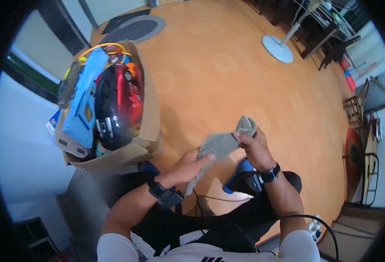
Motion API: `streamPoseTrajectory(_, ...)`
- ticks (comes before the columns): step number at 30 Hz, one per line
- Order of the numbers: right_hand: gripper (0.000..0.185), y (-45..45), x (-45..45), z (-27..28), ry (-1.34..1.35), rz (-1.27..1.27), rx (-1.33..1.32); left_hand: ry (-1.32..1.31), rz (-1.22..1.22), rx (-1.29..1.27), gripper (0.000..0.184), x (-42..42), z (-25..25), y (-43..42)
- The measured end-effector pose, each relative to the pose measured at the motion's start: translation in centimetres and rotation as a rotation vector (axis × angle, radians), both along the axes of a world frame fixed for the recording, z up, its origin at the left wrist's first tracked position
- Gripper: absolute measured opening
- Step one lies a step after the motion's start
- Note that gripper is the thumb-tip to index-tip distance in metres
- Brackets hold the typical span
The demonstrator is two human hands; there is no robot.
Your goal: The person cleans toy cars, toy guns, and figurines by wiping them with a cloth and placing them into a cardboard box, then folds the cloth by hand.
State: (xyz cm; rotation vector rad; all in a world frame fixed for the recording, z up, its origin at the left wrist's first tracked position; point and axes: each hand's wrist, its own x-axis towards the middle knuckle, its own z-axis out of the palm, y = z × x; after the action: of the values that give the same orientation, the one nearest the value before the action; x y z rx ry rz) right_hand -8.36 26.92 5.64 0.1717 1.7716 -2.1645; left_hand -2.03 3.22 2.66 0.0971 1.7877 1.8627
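Observation:
A grey-green, textured cloth (221,145) is stretched between my two hands above my lap. My left hand (189,167) grips its lower left part, thumb on top, and a loose end hangs below the fingers. At the other end, my right hand (257,150) is closed round a bunched or rolled part that sticks up above the thumb. Whether the cloth is a rag or a garment, I cannot tell.
An open cardboard box (151,118) at my left is heaped with toys, among them a blue plastic piece (85,96) and a black-and-red one (118,105). A white stand base (277,49) is on the orange floor (210,65). Cables run near my legs.

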Motion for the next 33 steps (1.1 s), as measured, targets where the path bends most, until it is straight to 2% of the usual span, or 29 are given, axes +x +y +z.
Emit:
streamPoseTrajectory(3,0.023,0.2,-0.5,0.4,0.015,-0.016,0.039,-0.183,0.124,0.033,0.039,-0.6,0.8,-0.7)
streamPoseTrajectory(9,0.016,1.3,-1.0,-1.5,0.02,-0.046,0.039,-0.184,0.484,0.32,0.034,-1.2,0.1,-1.8)
streamPoseTrajectory(16,0.013,1.1,-1.0,-1.6,0.025,-0.069,0.009,-0.037,0.532,0.242,0.036,-1.7,-1.5,-2.7)
streamPoseTrajectory(19,0.014,1.2,-1.2,-1.3,0.02,-0.098,-0.002,0.178,0.552,0.031,0.028,-2.0,-2.1,-2.4)
streamPoseTrajectory(22,0.018,1.5,-1.6,-1.1,0.02,-0.121,0.0,0.062,0.376,0.078,0.022,-2.2,-1.5,-3.0)
streamPoseTrajectory(25,0.022,1.5,-1.9,-0.6,0.024,-0.132,-0.015,-0.064,0.248,0.105,0.025,-2.0,-0.6,-2.5)
streamPoseTrajectory(28,0.026,1.4,-1.9,-0.2,0.016,-0.134,-0.027,-0.077,0.142,0.065,0.028,-2.1,0.6,-1.7)
streamPoseTrajectory(31,0.031,1.8,-2.0,0.2,0.022,-0.083,-0.064,-0.051,0.135,0.202,0.03,-1.9,1.5,-0.9)
streamPoseTrajectory(33,0.033,2.0,-2.3,-0.2,0.036,-0.11,-0.115,-0.163,0.072,0.32,0.035,-2.0,2.1,-1.1)
